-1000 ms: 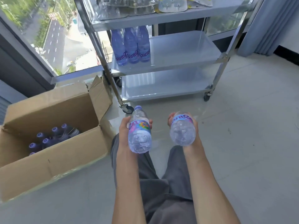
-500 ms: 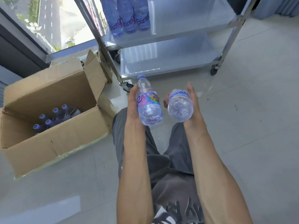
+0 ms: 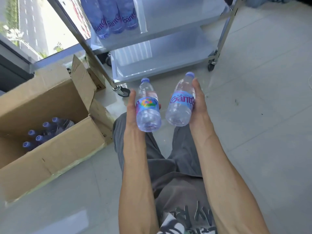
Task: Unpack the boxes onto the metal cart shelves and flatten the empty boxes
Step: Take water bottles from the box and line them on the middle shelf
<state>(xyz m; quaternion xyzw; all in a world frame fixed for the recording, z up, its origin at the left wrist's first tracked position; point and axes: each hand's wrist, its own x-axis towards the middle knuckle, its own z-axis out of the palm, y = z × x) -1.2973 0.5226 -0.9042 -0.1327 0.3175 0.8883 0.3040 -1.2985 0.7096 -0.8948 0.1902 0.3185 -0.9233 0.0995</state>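
My left hand [image 3: 132,108] grips a clear water bottle [image 3: 147,107] with a purple cap and a coloured label. My right hand [image 3: 198,102] grips a second water bottle [image 3: 181,103] of the same kind, its cap pointing away from me. Both are held side by side above my knees, just in front of the metal cart [image 3: 168,65]. Three bottles [image 3: 114,16] stand at the left of the cart's middle shelf. An open cardboard box [image 3: 55,149] sits on the floor to my left with several capped bottles [image 3: 43,130] inside.
The cart's bottom shelf [image 3: 162,53] is bare metal, with castor wheels [image 3: 124,92] at its corners. A window [image 3: 33,27] runs along the far left behind the box. Pale floor tiles [image 3: 261,115] spread to the right. My grey trousers fill the lower middle.
The view has tilted down and closer to the cart. The right bottle has turned from base-on to label-up, its cap now pointing towards the cart. Both hands kept their hold.
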